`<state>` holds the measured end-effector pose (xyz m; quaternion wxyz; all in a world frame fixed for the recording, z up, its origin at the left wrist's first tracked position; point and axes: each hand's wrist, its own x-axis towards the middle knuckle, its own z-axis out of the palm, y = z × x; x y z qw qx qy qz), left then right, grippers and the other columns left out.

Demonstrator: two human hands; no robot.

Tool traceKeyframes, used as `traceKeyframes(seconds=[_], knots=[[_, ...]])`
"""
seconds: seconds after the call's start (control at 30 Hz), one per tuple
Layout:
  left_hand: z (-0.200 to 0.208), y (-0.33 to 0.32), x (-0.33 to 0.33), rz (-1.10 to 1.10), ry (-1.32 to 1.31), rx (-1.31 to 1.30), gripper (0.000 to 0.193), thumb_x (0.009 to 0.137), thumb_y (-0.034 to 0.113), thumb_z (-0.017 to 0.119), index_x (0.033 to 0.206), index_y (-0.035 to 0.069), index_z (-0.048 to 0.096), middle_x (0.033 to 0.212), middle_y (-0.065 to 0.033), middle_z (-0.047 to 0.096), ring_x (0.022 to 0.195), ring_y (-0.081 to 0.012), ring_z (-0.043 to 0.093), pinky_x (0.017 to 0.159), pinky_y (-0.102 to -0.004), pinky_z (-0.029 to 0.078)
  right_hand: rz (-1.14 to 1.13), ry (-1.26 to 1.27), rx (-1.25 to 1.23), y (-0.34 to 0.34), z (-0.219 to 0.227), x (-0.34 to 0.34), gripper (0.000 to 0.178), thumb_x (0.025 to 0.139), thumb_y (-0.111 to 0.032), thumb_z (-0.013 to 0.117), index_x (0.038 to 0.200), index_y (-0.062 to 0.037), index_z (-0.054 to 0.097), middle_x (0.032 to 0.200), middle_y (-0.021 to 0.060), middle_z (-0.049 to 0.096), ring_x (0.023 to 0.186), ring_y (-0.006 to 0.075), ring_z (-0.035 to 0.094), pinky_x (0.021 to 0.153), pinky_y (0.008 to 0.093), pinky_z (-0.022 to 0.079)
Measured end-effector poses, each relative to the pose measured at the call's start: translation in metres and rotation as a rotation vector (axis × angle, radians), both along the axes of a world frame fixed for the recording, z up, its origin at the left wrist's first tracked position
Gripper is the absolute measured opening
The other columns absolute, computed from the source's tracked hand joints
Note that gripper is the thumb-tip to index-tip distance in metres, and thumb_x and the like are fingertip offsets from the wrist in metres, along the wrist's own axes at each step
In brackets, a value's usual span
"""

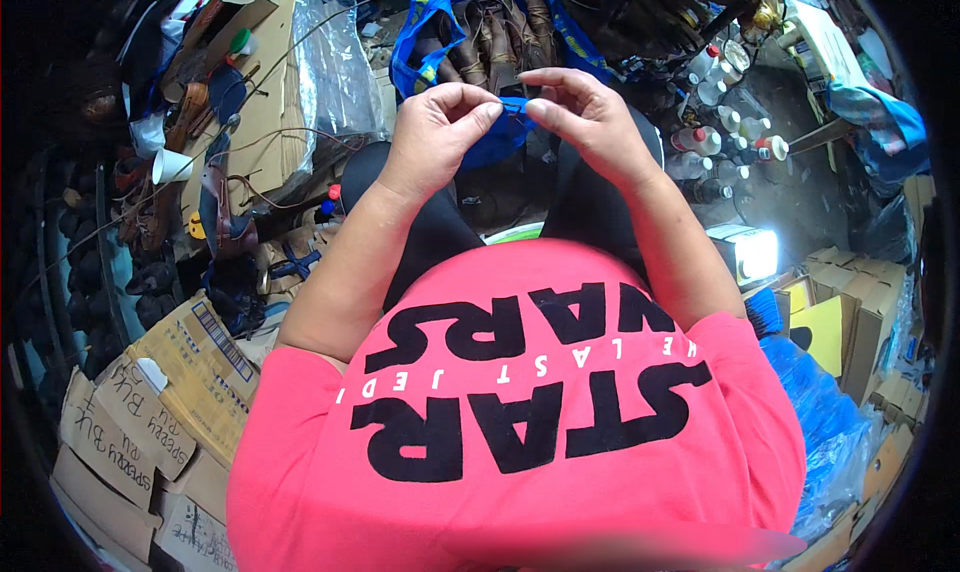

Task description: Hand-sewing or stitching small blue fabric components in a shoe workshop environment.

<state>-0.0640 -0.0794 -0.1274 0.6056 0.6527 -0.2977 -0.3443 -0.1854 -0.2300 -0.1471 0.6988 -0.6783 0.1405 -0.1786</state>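
My left hand (430, 137) is raised in front of me, thumb and forefinger pinched together. A thin dark piece (514, 104) shows at its fingertips, too small to name. Close by on the right is my right hand (592, 122), its thumb and forefinger apart with a gap between them. Whether its thumb touches the thin piece cannot be made out. Behind both hands stands a blue bag (428, 34) holding several brown, long-shaped objects (500, 40), perhaps shoes or shoe forms. Part of the blue material shows below the fingers.
Several bottles (695, 140) with red or white caps stand at the right, near a bright lamp (752, 254). Flattened cardboard (275, 92) and clear plastic (340, 62) lie at the left. A white cup (171, 166) is there too. Cardboard boxes (205, 362) sit lower left.
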Motion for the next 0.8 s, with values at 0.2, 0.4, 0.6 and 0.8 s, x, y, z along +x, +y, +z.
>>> traceKeyframes(seconds=[0.2,0.4,0.6,0.8], knots=[[0.004,-0.001,-0.001,-0.033,-0.118,0.021,0.010,0.082,0.007,0.062,0.088,0.000,0.062,0.078,0.0010,0.060,0.070,-0.0030,0.052,0.063,-0.0162,0.042,0.015,-0.002,-0.381,0.001,0.004,0.007,0.014,0.078,-0.014,0.065,0.083,-0.0017,0.063,0.076,0.0034,0.055,0.068,0.0096,0.052,0.061,0.0233,0.042],[0.000,0.003,0.002,-0.037,-0.112,0.036,0.009,0.082,0.008,0.061,0.087,0.000,0.062,0.078,0.0000,0.060,0.069,-0.0041,0.053,0.063,-0.0175,0.042,0.078,0.067,-0.111,0.003,-0.003,0.006,0.018,0.081,-0.018,0.063,0.082,-0.0002,0.061,0.075,0.0014,0.057,0.070,0.0076,0.051,0.061,0.0233,0.042],[0.003,0.001,0.005,0.035,0.002,0.030,0.015,0.083,0.011,0.060,0.093,0.000,0.062,0.081,-0.0029,0.061,0.070,-0.0069,0.055,0.067,-0.0203,0.044,0.131,0.066,0.149,0.002,-0.006,0.007,0.020,0.083,-0.020,0.061,0.086,-0.0006,0.061,0.077,-0.0016,0.057,0.072,0.0052,0.048,0.064,0.0216,0.040],[0.003,0.000,0.002,-0.020,-0.005,0.010,0.020,0.081,0.011,0.061,0.098,0.000,0.062,0.085,-0.0036,0.062,0.071,-0.0071,0.055,0.069,-0.0207,0.045,0.148,0.057,0.250,0.001,-0.008,0.006,0.019,0.082,-0.022,0.062,0.086,-0.0037,0.060,0.081,-0.0008,0.058,0.075,0.0055,0.050,0.071,0.0197,0.039]])
